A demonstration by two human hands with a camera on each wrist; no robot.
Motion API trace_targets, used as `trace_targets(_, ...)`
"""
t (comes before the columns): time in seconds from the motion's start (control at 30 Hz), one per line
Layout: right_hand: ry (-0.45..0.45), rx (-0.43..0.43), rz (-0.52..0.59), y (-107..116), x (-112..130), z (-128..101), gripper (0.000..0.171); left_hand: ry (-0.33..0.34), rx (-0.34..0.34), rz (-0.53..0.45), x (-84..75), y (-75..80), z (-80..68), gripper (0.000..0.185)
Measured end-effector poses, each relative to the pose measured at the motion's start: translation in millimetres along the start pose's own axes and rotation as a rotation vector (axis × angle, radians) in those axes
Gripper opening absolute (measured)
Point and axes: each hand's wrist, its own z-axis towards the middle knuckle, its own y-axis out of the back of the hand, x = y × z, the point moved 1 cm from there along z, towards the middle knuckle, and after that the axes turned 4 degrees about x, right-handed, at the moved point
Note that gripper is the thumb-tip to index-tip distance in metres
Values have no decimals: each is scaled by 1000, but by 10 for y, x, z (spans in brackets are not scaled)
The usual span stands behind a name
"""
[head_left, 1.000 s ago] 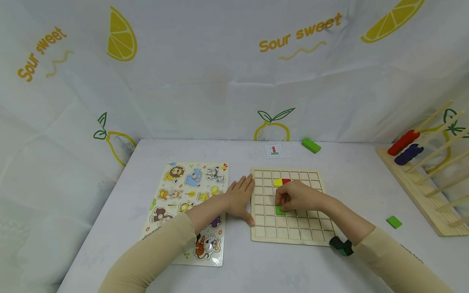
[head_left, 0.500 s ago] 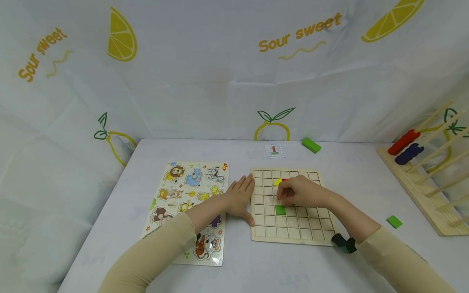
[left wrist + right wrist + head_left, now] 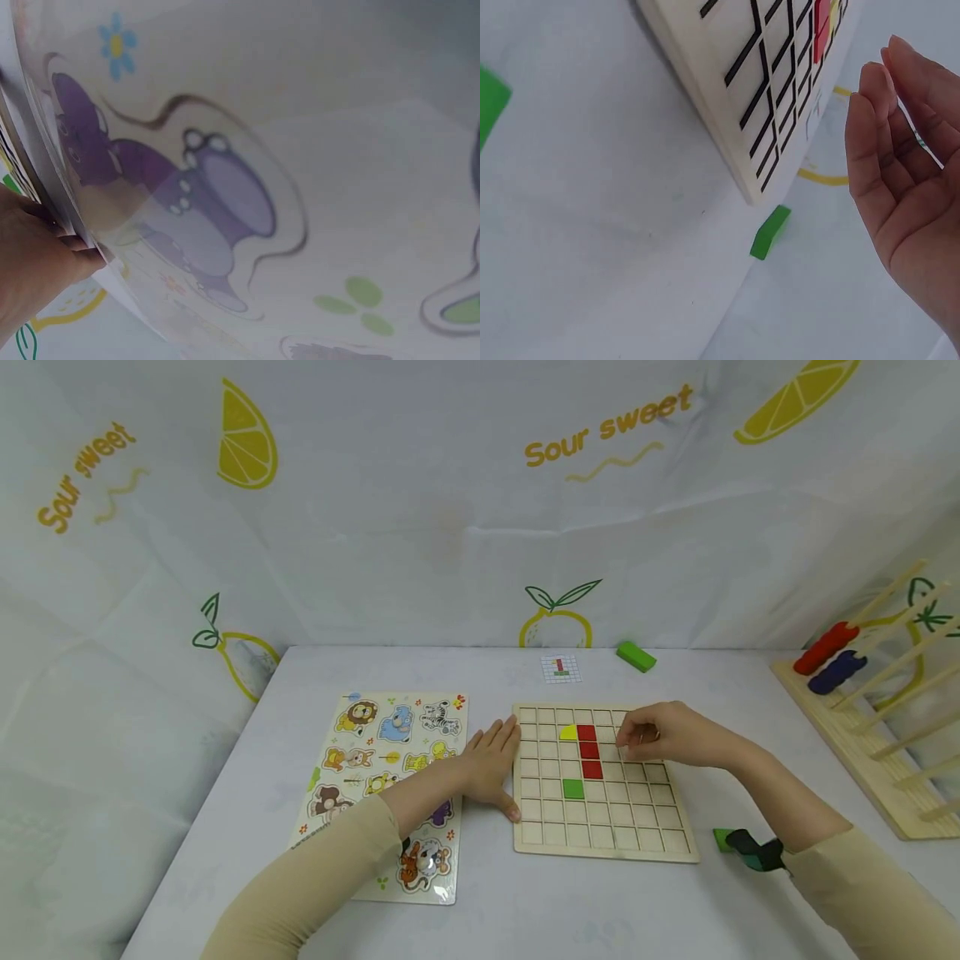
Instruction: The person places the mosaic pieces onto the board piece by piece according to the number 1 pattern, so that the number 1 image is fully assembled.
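Note:
My left hand (image 3: 491,770) lies flat with fingers spread, touching the left edge of the wooden grid board (image 3: 546,835). On that board, three red tiles (image 3: 590,750) form a column, with a yellow tile (image 3: 567,732) with a curved edge left of the top one. A single green tile (image 3: 573,789) sits diagonally below and left of the lowest red one. Over the board's right side hovers my right hand (image 3: 678,737), fingers loosely curled. The right wrist view shows nothing between its fingers (image 3: 864,142).
An animal puzzle board (image 3: 408,700) lies under my left forearm. Behind the grid board are a small pattern card (image 3: 562,669) and a green block (image 3: 636,657). Another green piece (image 3: 722,839) lies by the right wrist strap. A wooden rod stand (image 3: 847,747) with red and blue beads occupies the right.
My right hand has come off the green tile and moved right and slightly up, uncovering the red column. The green tile stays on the board. The left hand has not moved.

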Motion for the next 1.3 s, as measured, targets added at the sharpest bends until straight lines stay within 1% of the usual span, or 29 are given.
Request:
trace_targets(0.17, -53, -3, -15, 64, -154, -106, 11, 2, -1, -4, 7, -13, 10, 134)
trace_targets(0.33, -73, 12, -18, 102, -270, -212, 13, 1, 0, -8, 13, -18, 13, 134)
trace_targets(0.5, -59, 47, 11, 113, -389, -311, 13, -4, 3, -4, 7, -10, 7, 134)
trace_targets(0.73, -99, 125, 32, 91, -524, -434, 12, -10, 3, -3, 13, -10, 11, 133)
trace_targets(0.83, -76, 174, 83, 66, -588, -491, 13, -10, 7, -5, 14, -11, 13, 133)
trace_targets(0.97, -15, 262, 202, 28, -683, -564, 15, -9, 11, -4, 18, -17, 19, 133)
trace_targets(1.07, 29, 325, 272, 4, -742, -609, 17, -8, 11, 0, 22, -21, 23, 133)
trace_targets(1.2, 66, 365, 297, -28, -793, -653, 19, -5, 10, -1, 24, -23, 27, 133)
trace_targets(1.3, 62, 370, 296, -61, -814, -676, 23, -5, 10, -3, 24, -25, 29, 133)
